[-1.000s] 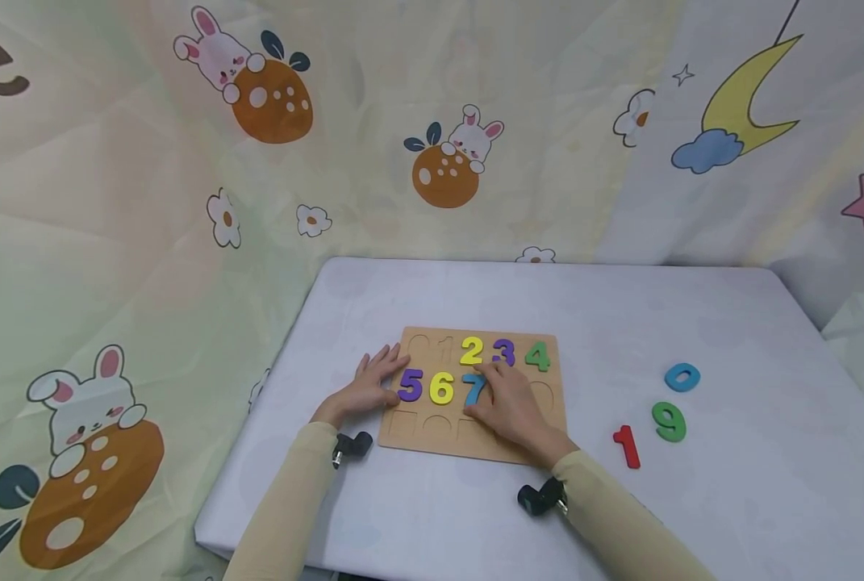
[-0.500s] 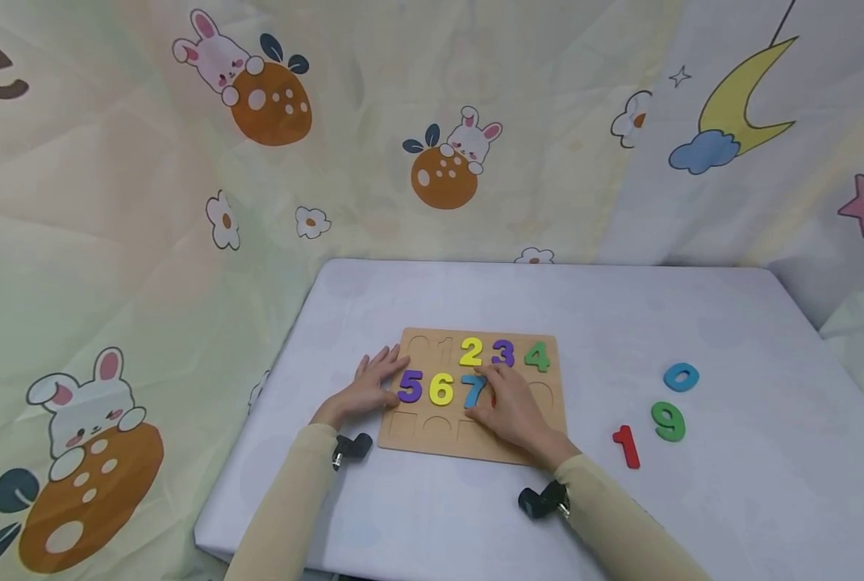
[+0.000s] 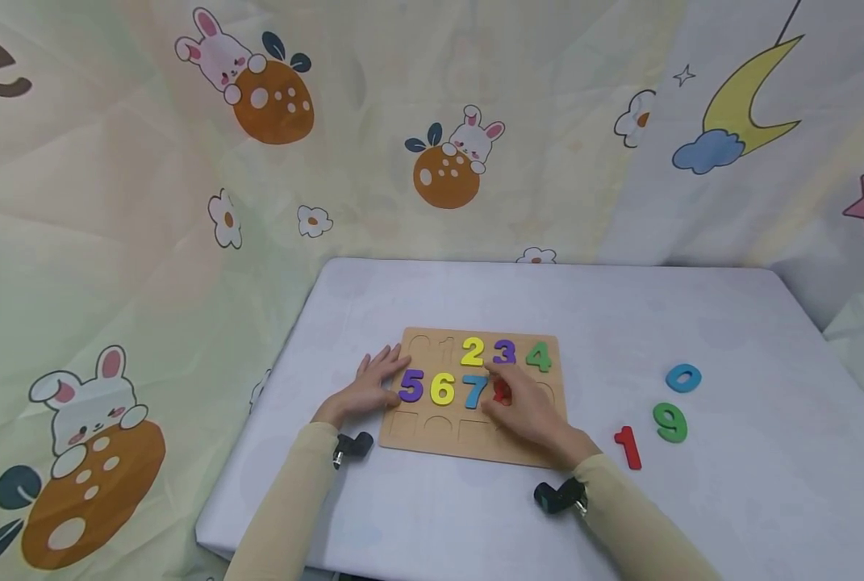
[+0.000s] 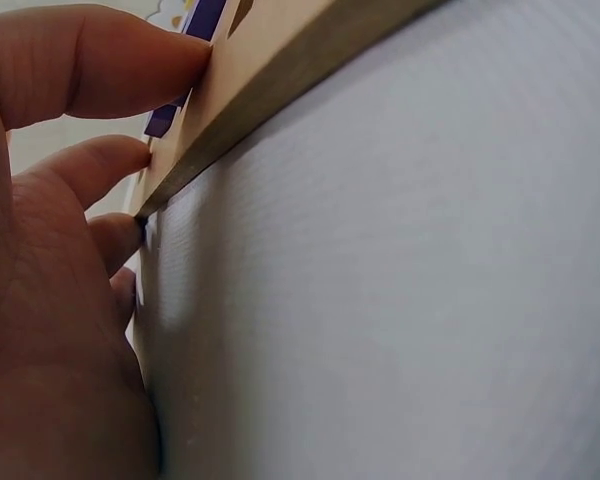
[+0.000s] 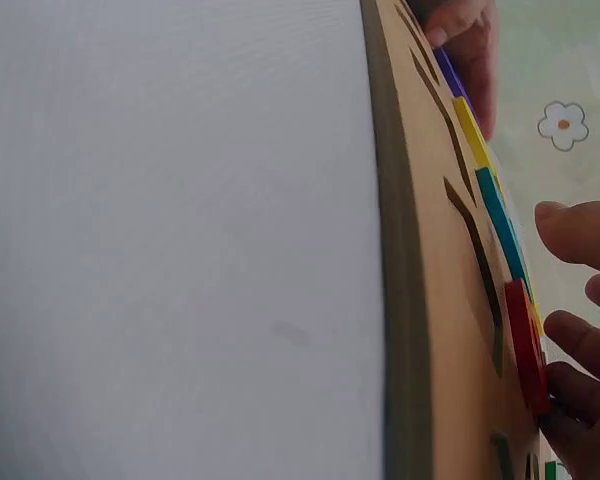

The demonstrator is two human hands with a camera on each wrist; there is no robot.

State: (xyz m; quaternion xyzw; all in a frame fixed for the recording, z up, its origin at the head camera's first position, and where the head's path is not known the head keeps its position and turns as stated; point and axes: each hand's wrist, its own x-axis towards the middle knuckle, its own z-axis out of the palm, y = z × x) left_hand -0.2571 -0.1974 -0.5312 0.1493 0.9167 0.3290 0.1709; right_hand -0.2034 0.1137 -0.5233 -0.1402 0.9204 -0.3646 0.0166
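My left hand (image 3: 362, 395) rests at the left edge of a wooden number puzzle board (image 3: 446, 445), its thumb (image 4: 140, 70) on the board beside the purple 5 (image 3: 406, 386). Over the board's middle row is my right hand (image 3: 526, 407), with thumb and fingers spread around a red number piece (image 3: 502, 392). In the right wrist view the thumb (image 5: 580, 232) stands apart from this red piece (image 5: 525, 345), while lower fingers are close beside it. The hand hides much of the piece. To its left lie the blue 7 (image 3: 475, 390) and yellow 6 (image 3: 435, 389).
The board's top row holds the yellow 2 (image 3: 473, 352), purple 3 (image 3: 505, 352) and green 4 (image 3: 539, 357). Right of the board, a blue 0 (image 3: 672, 378), green 9 (image 3: 682, 423) and red 1 (image 3: 629, 449) lie loose on the white table (image 3: 765, 484).
My right hand has shifted slightly right, away from the blue 7, and more of the red number piece now shows. My left hand stays where it was.
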